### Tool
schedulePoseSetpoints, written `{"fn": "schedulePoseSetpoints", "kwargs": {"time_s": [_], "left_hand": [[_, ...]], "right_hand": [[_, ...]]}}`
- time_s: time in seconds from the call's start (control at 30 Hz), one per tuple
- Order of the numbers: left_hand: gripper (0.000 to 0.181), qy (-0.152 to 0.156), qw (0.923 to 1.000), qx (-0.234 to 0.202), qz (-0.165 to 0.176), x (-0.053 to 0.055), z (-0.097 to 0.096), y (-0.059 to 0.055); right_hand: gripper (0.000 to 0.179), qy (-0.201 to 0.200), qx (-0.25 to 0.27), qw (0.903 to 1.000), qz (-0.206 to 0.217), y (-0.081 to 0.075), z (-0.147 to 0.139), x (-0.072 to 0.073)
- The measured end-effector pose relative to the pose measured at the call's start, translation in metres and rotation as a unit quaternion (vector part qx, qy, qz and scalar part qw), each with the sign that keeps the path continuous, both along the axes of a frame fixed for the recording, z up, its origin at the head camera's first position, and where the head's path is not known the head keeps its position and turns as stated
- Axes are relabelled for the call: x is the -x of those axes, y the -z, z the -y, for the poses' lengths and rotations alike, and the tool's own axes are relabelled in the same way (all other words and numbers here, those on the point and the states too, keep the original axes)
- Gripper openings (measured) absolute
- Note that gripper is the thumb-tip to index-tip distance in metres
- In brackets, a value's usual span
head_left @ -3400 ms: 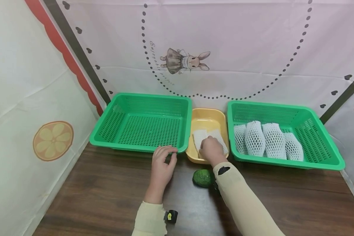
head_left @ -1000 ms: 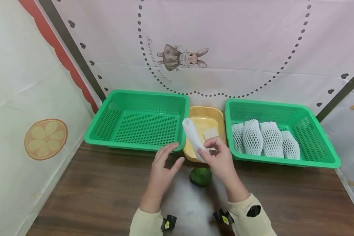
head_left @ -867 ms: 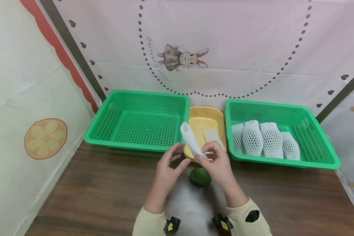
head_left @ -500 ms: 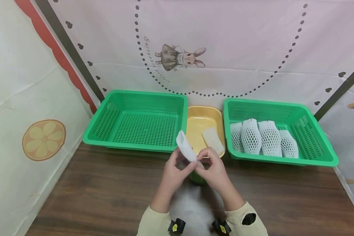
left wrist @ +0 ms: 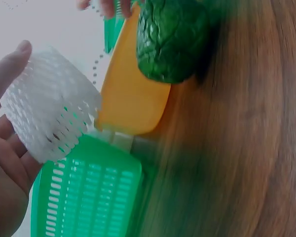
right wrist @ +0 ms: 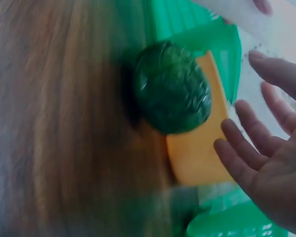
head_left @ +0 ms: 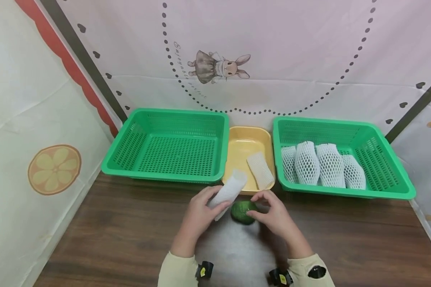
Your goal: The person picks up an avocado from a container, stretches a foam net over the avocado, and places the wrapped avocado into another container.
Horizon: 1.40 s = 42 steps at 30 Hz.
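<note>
My left hand point(head_left: 198, 213) holds a white foam net sleeve point(head_left: 231, 189), with the thumb on one side and the fingers on the other. In the left wrist view, the sleeve point(left wrist: 47, 101) is flattened and its mesh shows. My right hand point(head_left: 277, 217) reaches beside a dark green, wrinkled, rounded fruit point(head_left: 242, 212) on the table, its fingertips right at the fruit's right side in the head view. The right wrist view shows that hand point(right wrist: 269, 163) with spread fingers and a gap between them and the fruit point(right wrist: 171, 89). A second foam sleeve point(head_left: 260, 170) lies in the yellow tray.
Behind the hands stands the yellow tray point(head_left: 237, 153), between two green baskets. The left basket point(head_left: 179, 155) holds nothing. In the right basket point(head_left: 380, 159) lie several items in foam nets point(head_left: 307, 163). A printed cloth point(head_left: 291, 59) hangs behind, above the wooden table point(head_left: 129, 231).
The right hand has taken a sleeve from the tray and passed it to the left hand, which has moved left with it. The right hand has let go and shifted to the fruit's right side.
</note>
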<state>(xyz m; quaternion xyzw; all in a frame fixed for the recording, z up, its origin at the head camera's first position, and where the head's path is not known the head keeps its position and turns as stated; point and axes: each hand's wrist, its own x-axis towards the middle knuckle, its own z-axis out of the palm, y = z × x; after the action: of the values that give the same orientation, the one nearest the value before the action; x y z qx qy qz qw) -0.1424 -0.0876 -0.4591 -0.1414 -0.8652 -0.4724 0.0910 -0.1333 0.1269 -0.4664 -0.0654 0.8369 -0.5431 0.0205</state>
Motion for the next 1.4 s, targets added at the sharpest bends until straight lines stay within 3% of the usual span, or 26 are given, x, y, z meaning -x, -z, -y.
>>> {"fn": "schedulePoseSetpoints", "kwargs": {"time_s": [0.13, 0.37, 0.53, 0.73, 0.97, 1.1, 1.23, 1.4], "left_hand": [[0.029, 0.016, 0.9998, 0.014, 0.004, 0.001, 0.008, 0.002], [0.033, 0.043, 0.9950, 0.041, 0.080, 0.002, 0.017, 0.006], [0.036, 0.043, 0.9928, 0.040, 0.105, 0.003, 0.020, 0.009], [0.036, 0.037, 0.9927, 0.041, 0.107, 0.004, 0.021, 0.016], [0.037, 0.032, 0.9953, 0.056, 0.072, 0.006, 0.020, 0.024], [0.039, 0.031, 0.9958, 0.053, 0.068, 0.006, 0.020, 0.025], [0.038, 0.036, 0.9960, 0.041, 0.072, 0.006, 0.019, 0.024], [0.036, 0.049, 0.9960, 0.034, 0.067, 0.005, 0.017, 0.023]], "right_hand": [[0.036, -0.019, -0.031, 0.9990, 0.026, 0.010, -0.004, -0.001], [0.059, -0.043, -0.043, 0.9973, 0.042, 0.028, 0.000, 0.001], [0.063, -0.035, -0.054, 0.9970, 0.041, 0.033, 0.003, 0.003], [0.062, -0.026, -0.055, 0.9972, 0.044, 0.035, 0.004, 0.003], [0.055, -0.011, -0.061, 0.9971, 0.045, 0.038, 0.006, 0.001], [0.054, -0.007, -0.058, 0.9974, 0.042, 0.027, 0.000, -0.004], [0.056, 0.003, -0.048, 0.9983, 0.031, 0.001, -0.015, -0.013], [0.059, 0.044, -0.011, 0.9990, 0.005, -0.026, -0.032, -0.020]]}}
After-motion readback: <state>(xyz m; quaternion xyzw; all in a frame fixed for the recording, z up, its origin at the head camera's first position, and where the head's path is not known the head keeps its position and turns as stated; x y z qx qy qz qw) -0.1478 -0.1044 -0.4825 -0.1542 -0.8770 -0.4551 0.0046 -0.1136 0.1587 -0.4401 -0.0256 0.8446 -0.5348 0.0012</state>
